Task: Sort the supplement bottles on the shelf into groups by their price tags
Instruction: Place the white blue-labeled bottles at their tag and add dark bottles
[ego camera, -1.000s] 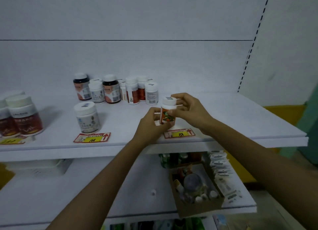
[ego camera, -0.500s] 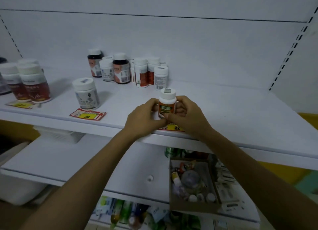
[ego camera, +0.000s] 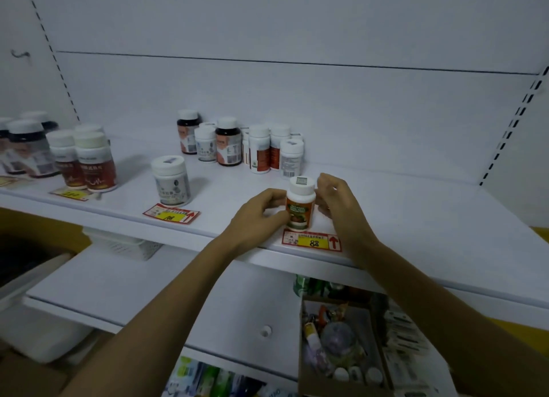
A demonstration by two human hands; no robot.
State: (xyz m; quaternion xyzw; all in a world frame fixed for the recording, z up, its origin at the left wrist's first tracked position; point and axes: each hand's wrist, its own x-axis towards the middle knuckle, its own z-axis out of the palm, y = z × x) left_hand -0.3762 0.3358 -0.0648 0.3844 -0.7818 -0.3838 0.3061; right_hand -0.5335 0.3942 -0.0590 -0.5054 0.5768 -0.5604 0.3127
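**A:** Where is the orange-labelled bottle (ego camera: pixel 300 209)?

**B:** It stands upright on the upper shelf (ego camera: pixel 416 218), near the front edge, just behind the red-and-yellow price tag (ego camera: pixel 312 241) that reads 88. Its white cap carries a small sticker.

**A:** And the hands?

**B:** The left hand (ego camera: pixel 258 218) grips the bottle from the left, with the thumb on the label and curled fingers up at the shoulder. The right hand (ego camera: pixel 335 200) sits on the other side, fingers curled beside the cap. Whether they touch the bottle or stand just off it, I cannot tell.

**A:** What else is on that shelf?

**B:** To the left, a wide white bottle (ego camera: pixel 170 182) stands alone just behind a second tag (ego camera: pixel 170 214), whose number is too blurred to read. Further back, against the wall, a cluster of bottles (ego camera: pixel 237 147) stands close together. Some are dark with white caps and some are white. Well to the left, two red-labelled bottles (ego camera: pixel 89 162) stand behind a third tag (ego camera: pixel 71 193), and more dark bottles sit beyond them at the edge of the view.

**A:** And below?

**B:** A lower shelf (ego camera: pixel 148 292) carries a cardboard box (ego camera: pixel 303 361) of small items at the right. At the left, a white basket (ego camera: pixel 124 245) is tucked under the upper shelf.
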